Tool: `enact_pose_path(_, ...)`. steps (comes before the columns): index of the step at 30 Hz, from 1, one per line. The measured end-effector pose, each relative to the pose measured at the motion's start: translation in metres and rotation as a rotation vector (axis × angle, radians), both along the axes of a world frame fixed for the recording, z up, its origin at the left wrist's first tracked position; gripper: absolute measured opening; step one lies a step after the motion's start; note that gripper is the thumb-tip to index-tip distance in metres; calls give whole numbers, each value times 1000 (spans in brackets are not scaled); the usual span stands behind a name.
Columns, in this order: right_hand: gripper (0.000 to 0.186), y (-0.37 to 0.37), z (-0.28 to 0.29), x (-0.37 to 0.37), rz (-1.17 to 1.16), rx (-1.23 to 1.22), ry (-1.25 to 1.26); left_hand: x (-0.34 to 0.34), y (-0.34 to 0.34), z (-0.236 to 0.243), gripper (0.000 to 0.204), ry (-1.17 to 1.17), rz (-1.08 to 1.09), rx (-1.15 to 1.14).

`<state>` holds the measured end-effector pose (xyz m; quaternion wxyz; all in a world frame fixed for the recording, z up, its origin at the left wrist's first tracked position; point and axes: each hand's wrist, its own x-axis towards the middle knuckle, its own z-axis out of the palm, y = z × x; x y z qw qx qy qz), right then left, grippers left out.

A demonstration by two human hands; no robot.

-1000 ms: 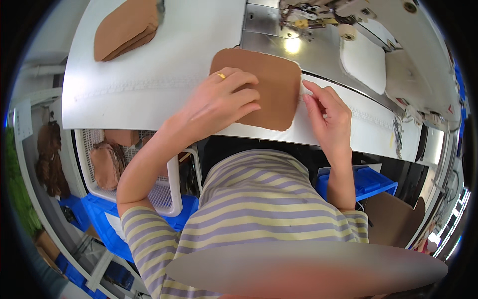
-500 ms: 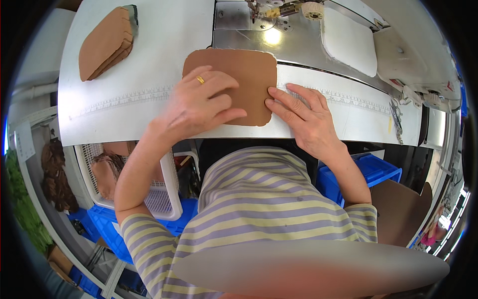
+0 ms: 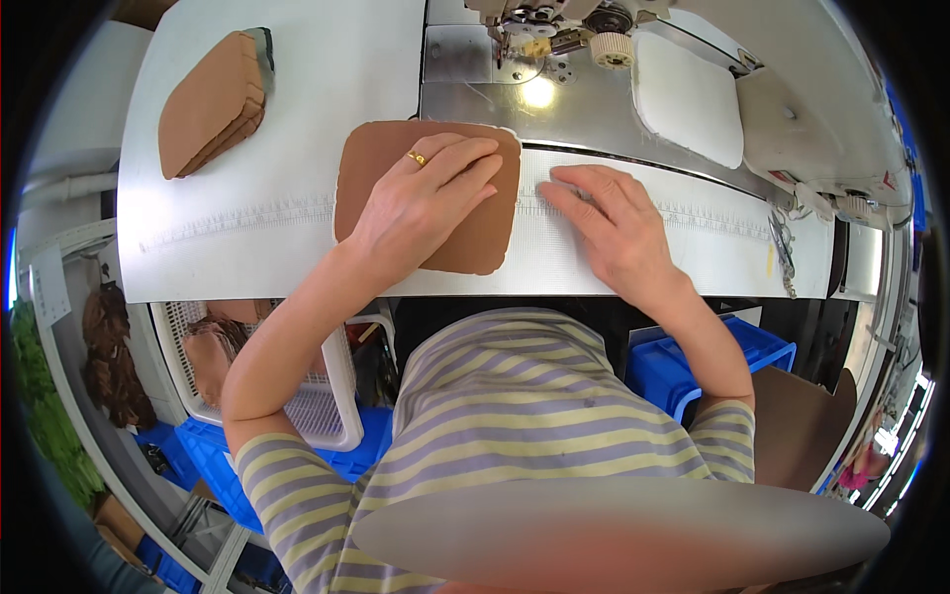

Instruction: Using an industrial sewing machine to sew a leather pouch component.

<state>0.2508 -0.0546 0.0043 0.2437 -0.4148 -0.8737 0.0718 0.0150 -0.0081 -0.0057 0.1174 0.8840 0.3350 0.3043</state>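
Observation:
A brown rounded-square piece (image 3: 368,168) with a pale ragged edge lies on the white work table (image 3: 237,257) at the front of the sewing machine. My left hand (image 3: 421,198) rests palm down on top of it, fingers lightly bent and thumb partly apart, with nothing visibly gripped. My right hand (image 3: 614,223) is just right of the piece, over a printed ruler scale, its fingers apart and slightly curled, holding nothing. A stack of similar brown pieces (image 3: 203,114) sits at the back left, with a grey-green layer showing.
The machine head (image 3: 554,30) overhangs its steel bed (image 3: 544,109); a white pad (image 3: 683,99) lies on the right. Metal scissors (image 3: 784,252) lie by the table's right end. Below are a white basket (image 3: 346,406) with brown pieces and blue crates (image 3: 673,366).
The piece has moved leftward with my left hand on it. My right hand, which was at the piece's right edge half a second ago, is now apart from it.

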Motion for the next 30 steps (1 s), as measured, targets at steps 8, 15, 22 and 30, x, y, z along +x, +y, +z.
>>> enact_pose_path(8, 35, 71, -2, -9, 96, 137, -95, -2, 50, -10, 30, -10, 58, 152)
enact_pose_path(15, 48, 89, -7, -12, -5, 126, -58, -1, 71, -7, 28, 39, 37, 109)
enact_pose_path(22, 50, 89, -11, -10, -39, 65, -113, 5, 77, -12, 35, 44, 46, 171)
enact_pose_path(30, 43, 97, -12, -9, -59, 84, -116, 7, 83, -14, 29, 21, 63, 156)
